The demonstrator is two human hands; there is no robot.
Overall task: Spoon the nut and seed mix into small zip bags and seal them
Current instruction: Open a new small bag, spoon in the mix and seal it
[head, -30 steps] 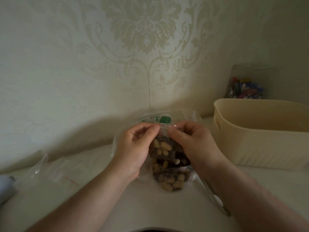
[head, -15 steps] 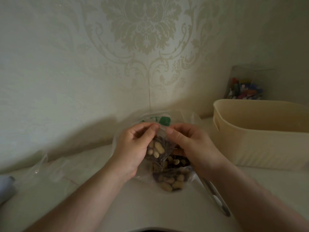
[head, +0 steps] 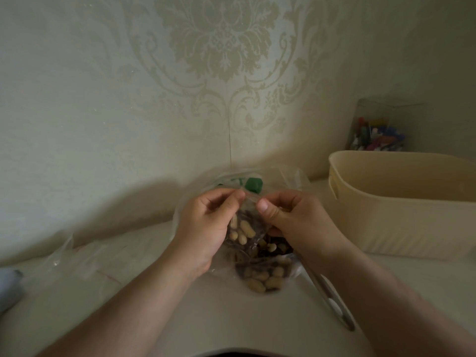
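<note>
**Pinch the zip strip, not the belly of the bag**

On your left, crumpled clear plastic bags [head: 85, 256] lie flat on the pale tabletop [head: 180, 320]. Your left hand [head: 206, 228] pinches the top edge of the small clear zip bag of peanuts and dark seeds [head: 244, 228] between thumb and curled forefinger, and the bag hangs just above the table in front of you. It is thin, soft film with a light, loose filling, so judge it slippery and floppy: it will sag and shift wherever you do not hold it. Take it only at the stiffer zip strip along the mouth.

Beneath it lies a larger clear bag of the same nut and seed mix [head: 262, 276], touching the table. Your right hand [head: 291, 222] pinches the same strip, thumb pressed on the front, near your left thumb. Further right are a metal spoon handle [head: 332, 302], a cream plastic tub [head: 401, 210] and a clear jar of coloured pens [head: 378, 135].

Compared with half a second ago, your thumbs now stand a little further apart along the strip, and the small bag hangs much as it did, slightly tilted
</note>
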